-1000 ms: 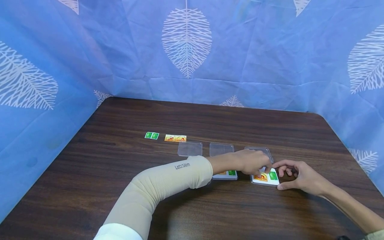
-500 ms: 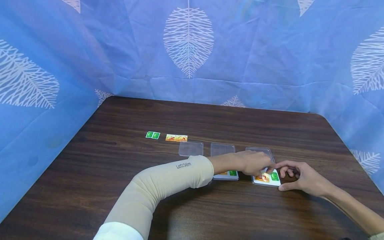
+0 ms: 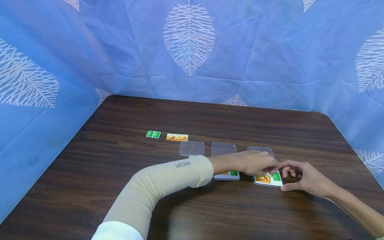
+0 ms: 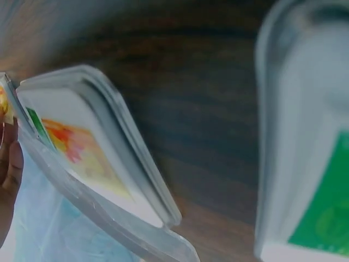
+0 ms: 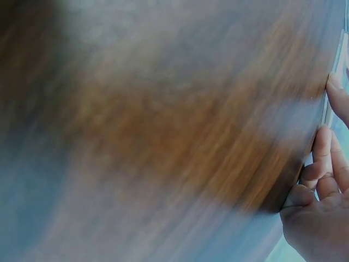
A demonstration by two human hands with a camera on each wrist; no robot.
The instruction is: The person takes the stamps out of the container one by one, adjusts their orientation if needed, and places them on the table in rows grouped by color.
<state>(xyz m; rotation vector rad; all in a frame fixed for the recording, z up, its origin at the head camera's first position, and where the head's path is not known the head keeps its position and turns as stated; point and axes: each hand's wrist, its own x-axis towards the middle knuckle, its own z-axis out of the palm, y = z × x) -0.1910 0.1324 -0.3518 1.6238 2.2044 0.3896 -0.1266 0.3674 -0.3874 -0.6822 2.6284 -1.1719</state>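
At the right of the table, in the head view, lies a flat clear case (image 3: 280,183) with a white insert bearing a yellow-orange stamp (image 3: 263,179) and a green stamp (image 3: 276,176). My right hand (image 3: 312,180) holds its right side, thumb at the near corner and index finger at the far one. Reaching across from the left, my left hand (image 3: 255,162) is bent over the case's far part, fingertips down by the green stamp. I cannot tell whether it pinches anything. Partly behind the left wrist lies a similar case (image 3: 226,177) with stamps.
Clear plastic lids (image 3: 192,148) lie in a row behind the cases, one partly under the left hand. Further left are a green stamp pair (image 3: 153,134) and a yellow-orange pair (image 3: 177,137). In the left wrist view another stamped case (image 4: 283,164) is close up. Blue cloth (image 3: 132,40) surrounds the table.
My left fingers have shifted slightly right, from over the yellow-orange stamp toward the green one, uncovering more of the former. The right hand keeps its place at the case's edge.
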